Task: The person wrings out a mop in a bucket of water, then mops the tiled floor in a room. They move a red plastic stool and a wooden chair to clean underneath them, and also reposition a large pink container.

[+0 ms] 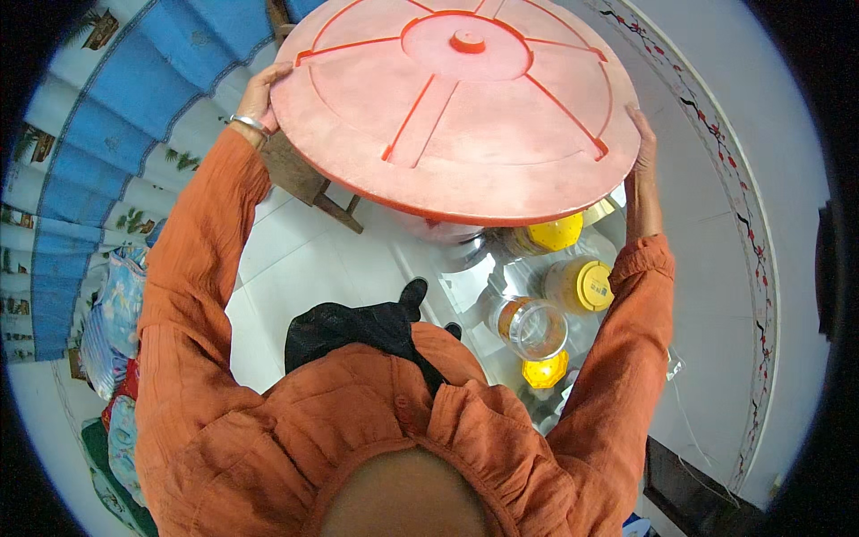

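Note:
A large round pink-red plastic lid [501, 116] is held up in front of me, with a small centre knob and raised red ribs running out from it. My left hand [261, 94] is closed on its left rim, a silver bangle at the wrist. On the opposite rim, my right hand [642, 143] grips the edge, its fingers partly hidden by the lid. Below the lid, near my right forearm, stand a clear open jar [535, 329] and a jar with a yellow lid [591, 285]. A loose-looking yellow lid [544, 369] is beside the open jar.
Another yellow-topped jar [557, 233] shows partly under the lid's near edge. A wooden stool [309, 183] stands at the left on the pale tiled floor [286, 268]. Blue and white curtains [125, 107] hang at the left. A white wall [707, 268] rises at the right.

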### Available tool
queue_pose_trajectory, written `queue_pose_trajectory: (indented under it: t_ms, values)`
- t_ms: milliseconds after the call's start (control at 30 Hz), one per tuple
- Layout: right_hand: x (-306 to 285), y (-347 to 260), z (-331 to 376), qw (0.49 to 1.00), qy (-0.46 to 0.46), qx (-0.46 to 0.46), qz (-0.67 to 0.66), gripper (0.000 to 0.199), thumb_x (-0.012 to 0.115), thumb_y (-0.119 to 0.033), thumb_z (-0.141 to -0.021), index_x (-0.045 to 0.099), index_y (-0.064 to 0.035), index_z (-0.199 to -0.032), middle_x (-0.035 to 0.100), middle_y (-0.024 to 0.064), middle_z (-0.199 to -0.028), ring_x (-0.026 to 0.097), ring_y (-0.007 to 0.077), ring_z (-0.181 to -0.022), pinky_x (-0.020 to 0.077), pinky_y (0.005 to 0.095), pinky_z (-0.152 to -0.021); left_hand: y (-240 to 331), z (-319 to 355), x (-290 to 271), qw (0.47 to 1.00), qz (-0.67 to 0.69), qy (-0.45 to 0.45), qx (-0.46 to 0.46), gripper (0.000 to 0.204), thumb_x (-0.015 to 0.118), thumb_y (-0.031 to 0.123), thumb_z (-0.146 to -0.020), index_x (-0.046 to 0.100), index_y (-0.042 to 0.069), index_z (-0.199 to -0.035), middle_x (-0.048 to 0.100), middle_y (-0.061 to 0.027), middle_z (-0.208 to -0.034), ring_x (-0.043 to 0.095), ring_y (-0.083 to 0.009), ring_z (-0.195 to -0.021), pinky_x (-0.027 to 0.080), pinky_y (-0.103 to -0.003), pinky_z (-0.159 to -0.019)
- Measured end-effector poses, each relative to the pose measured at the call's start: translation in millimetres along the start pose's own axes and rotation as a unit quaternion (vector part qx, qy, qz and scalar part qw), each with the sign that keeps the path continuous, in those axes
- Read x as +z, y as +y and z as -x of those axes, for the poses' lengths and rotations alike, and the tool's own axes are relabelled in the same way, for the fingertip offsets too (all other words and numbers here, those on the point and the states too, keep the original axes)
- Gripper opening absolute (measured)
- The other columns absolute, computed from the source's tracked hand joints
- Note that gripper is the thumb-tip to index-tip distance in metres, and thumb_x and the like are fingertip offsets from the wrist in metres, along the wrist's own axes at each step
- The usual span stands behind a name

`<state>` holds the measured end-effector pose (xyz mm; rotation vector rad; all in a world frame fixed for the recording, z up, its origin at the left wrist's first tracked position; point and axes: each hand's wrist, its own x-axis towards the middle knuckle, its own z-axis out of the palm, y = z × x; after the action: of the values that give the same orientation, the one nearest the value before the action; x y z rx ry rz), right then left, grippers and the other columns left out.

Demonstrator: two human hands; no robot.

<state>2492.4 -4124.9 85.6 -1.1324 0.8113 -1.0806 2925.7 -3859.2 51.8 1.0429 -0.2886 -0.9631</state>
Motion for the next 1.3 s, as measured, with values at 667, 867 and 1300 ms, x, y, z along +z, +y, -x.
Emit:
queue_pose_trajectory:
  t_ms: [667, 867, 1300]
  values:
    - [-37, 3, -14, 0.994, -0.051, 0.083, -0.04, 0.051, 0.05, -0.03, -0.082, 0.041, 0.0052, -0.118, 0.05, 0.0178, -0.113, 0.05, 0.0266, -0.103, 0.0403, 0.035, -0.088, -42, 21, -3, 0.996, 0.078, -0.036, -0.004, 0.032, 0.052, 0.021, -0.079, 0.052, 0.002, -0.105, 0.056, -0.0117, -0.104, 0.053, -0.0211, -0.098, 0.04, -0.036, -0.091]
    - [-65, 23, 2, 0.997, 0.003, -0.004, 0.076, 0.055, 0.04, -0.034, -0.087, 0.031, 0.0042, -0.125, 0.044, 0.0182, -0.12, 0.047, 0.0279, -0.106, 0.0423, 0.0354, -0.087, -36, 49, -23, 0.997, -0.016, -0.067, -0.034, 0.04, 0.05, 0.037, -0.083, 0.051, 0.006, -0.108, 0.052, -0.006, -0.107, 0.051, -0.0163, -0.101, 0.044, -0.032, -0.081]
    - [-65, 214, 250, 0.867, 0.186, 0.43, -0.168, 0.017, 0.048, -0.02, -0.076, 0.046, -0.0132, -0.061, 0.044, -0.0019, -0.053, 0.043, 0.0148, -0.05, 0.0399, 0.0294, -0.052, -65, 139, -263, 0.956, 0.197, 0.207, -0.063, 0.031, 0.051, 0.019, -0.083, 0.047, -0.001, -0.105, 0.047, -0.016, -0.116, 0.047, -0.0291, -0.11, 0.04, -0.038, -0.09]
